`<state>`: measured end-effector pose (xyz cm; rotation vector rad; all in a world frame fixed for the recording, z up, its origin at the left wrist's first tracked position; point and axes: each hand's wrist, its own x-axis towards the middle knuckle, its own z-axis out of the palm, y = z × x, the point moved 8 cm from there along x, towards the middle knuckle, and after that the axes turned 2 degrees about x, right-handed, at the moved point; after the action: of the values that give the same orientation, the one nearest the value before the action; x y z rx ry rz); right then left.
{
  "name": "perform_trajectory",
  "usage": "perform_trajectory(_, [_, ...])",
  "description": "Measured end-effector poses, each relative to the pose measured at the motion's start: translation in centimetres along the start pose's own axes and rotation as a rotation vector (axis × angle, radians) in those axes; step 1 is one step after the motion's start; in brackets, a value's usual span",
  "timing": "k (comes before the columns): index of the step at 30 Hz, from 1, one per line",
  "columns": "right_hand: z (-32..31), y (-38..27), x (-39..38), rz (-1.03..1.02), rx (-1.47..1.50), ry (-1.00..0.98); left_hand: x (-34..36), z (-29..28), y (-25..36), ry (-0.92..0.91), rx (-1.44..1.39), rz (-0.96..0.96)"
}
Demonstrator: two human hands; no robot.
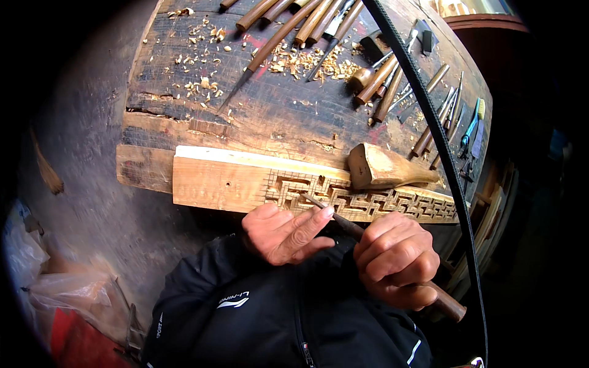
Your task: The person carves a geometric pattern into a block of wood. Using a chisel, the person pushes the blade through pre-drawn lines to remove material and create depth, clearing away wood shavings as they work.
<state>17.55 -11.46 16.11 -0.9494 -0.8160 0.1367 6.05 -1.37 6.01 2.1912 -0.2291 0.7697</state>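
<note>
Two hands on one chisel (pixel 343 222). My right hand (pixel 396 260) fist-closed round handle, butt end sticking out behind grip, low right. My left hand (pixel 285 233) nearer blade, fingers pinching shaft just ahead of right fist. Chisel long axis runs up-left from grip; tip touching fretwork on carved plank (pixel 245 181) directly ahead of left fingers. Mallet (pixel 383 167) rests beyond plank. Spare chisels (pixel 294 21) further out on workbench (pixel 257 110).

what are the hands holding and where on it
A carving chisel: the right hand grips its wooden handle, and the left hand fingers steady the metal shaft near the tip on the carved plank.
</note>
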Motion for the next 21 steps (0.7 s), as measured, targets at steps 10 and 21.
perform_trajectory(10, [0.7,1.2,0.2,0.048,-0.024,-0.042,-0.4,-0.1,-0.4,0.075,0.002,0.006])
perform_trajectory(21, [4.1,3.3,1.5,0.127,-0.011,-0.235,-0.7,-0.8,-1.0,0.194,-0.085,-0.021])
